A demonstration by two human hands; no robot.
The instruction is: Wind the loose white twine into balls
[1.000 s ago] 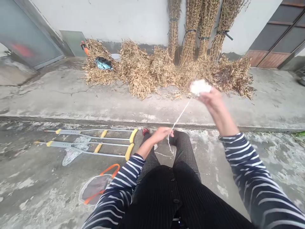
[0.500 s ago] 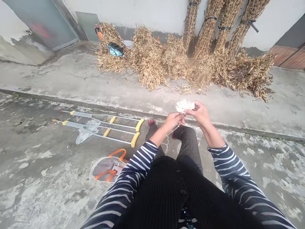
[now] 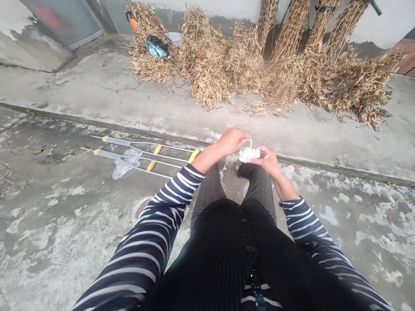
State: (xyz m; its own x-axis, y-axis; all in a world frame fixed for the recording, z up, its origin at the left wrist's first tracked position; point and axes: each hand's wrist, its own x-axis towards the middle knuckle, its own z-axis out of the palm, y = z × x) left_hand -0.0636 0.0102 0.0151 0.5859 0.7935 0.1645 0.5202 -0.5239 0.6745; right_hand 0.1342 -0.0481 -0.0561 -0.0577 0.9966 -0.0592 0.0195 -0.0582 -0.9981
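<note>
My right hand (image 3: 267, 160) is closed around one end of a small bundle of white cord (image 3: 247, 154), its loops fanned out to the left. Just above the bundle, my left hand (image 3: 234, 141) pinches a strand of the cord that curves down into it. A thin loose length of cord (image 3: 222, 172) hangs below my left hand, in front of my legs. Both hands are held out in front of my body, over the step edge.
Two crutches (image 3: 129, 142) with yellow pads lie on the concrete at left, over a clear plastic sheet (image 3: 125, 166). A bag (image 3: 140, 207) is partly behind my left sleeve. Dry plant stalks (image 3: 207, 65) are heaped along the wall, with a blue cloth (image 3: 158, 48) on them.
My left hand has moved from below the bundle to above it, drawing up a strand. The bundle and my right hand sit slightly lower. The view has tilted down.
</note>
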